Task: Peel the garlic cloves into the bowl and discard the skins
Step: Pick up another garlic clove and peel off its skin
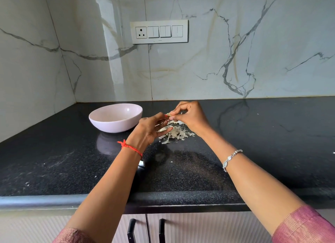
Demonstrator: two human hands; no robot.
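Toward the back-left corner of the black speckled stone counter [253,143] stands a pale pink, shallow ceramic bowl [116,125]. Just right of it, the left hand [149,129] pinches a small pale garlic clove [169,114] between thumb and forefinger, with its lower fingers stretched out straight. The right hand [190,118], fingers curled, nips the same clove's papery skin from the other side. The clove is held above a heap of torn white skins [176,134] near the counter's middle. The bowl lies left of the clove and the left hand is nearer it, so it would likely make the drop. The clove's long axis cannot be told. The white switch plate [159,32] on the marble wall bears a mark too small to read.
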